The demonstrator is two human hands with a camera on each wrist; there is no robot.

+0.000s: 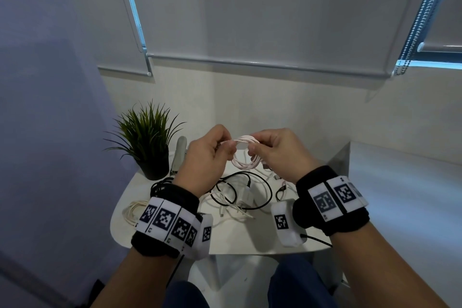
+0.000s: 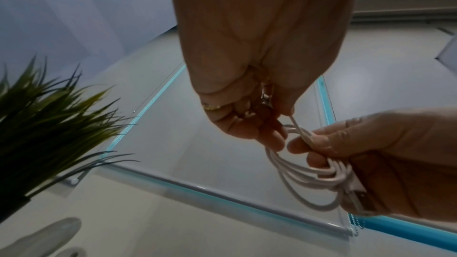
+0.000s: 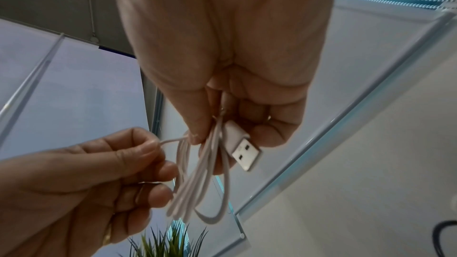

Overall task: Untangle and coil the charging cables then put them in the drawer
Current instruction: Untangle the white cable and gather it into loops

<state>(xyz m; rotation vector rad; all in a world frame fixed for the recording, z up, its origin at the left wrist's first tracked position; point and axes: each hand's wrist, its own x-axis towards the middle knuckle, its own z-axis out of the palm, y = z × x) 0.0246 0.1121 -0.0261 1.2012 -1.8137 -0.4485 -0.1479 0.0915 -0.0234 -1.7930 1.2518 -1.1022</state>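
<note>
A pale pink-white charging cable (image 1: 243,157) hangs in several loops above the small white table (image 1: 240,240). My right hand (image 1: 272,147) grips the bunched loops (image 3: 197,179), and the cable's USB plug (image 3: 243,149) sticks out under its fingers. My left hand (image 1: 212,152) pinches the free end of that cable (image 2: 298,126) between thumb and finger, right beside the coil (image 2: 304,181). On the table below lie tangled black cables (image 1: 240,190), white cables with a white charger block (image 1: 246,195), and a cream coiled cable (image 1: 132,210). No drawer shows in any view.
A potted artificial grass plant (image 1: 147,142) stands at the table's back left, with a grey oblong object (image 1: 178,155) beside it. A wall with roller blinds (image 1: 250,20) rises behind. A white ledge (image 1: 405,182) lies to the right. My knees (image 1: 295,285) are under the front edge.
</note>
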